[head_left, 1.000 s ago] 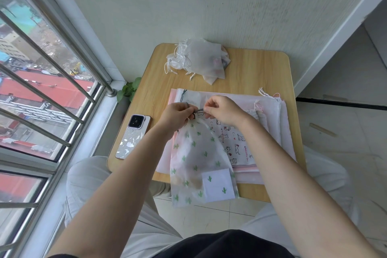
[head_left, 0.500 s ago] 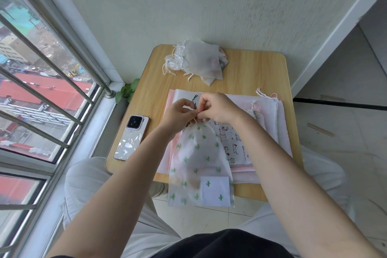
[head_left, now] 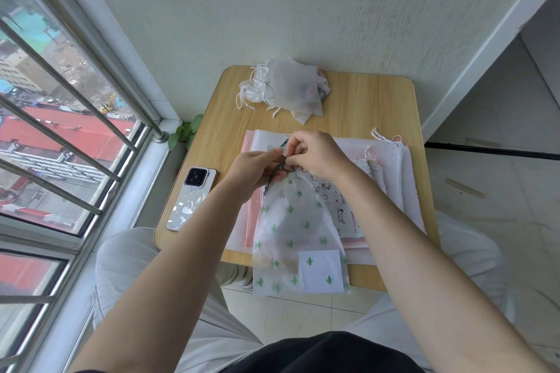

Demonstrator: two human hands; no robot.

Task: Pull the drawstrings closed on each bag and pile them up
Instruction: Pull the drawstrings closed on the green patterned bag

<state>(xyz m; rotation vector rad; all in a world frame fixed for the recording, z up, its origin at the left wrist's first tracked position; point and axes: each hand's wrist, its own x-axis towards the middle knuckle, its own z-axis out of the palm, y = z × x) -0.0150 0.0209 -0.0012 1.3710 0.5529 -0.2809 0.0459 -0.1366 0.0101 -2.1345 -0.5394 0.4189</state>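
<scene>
Both my bare forearms reached forward and converged over the middle of the counter. My left hand (head_left: 254,168) lay palm-up, its fingers curled in a pinching grip on a dark cord. My right hand (head_left: 315,153) arched knuckles-up just beside it, fingertips pinched on the same cord, the two hands touching.

Both hands — left hand (head_left: 253,171); right hand (head_left: 315,153) — pinch cactus bag (head_left: 295,230) drawstring (head_left: 280,168).

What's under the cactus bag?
The cactus bag lies on flat bags, one with a small animal print and pink ones below, on the table. Its lower end overhangs the table edge. What lies directly under its middle is covered.
</scene>
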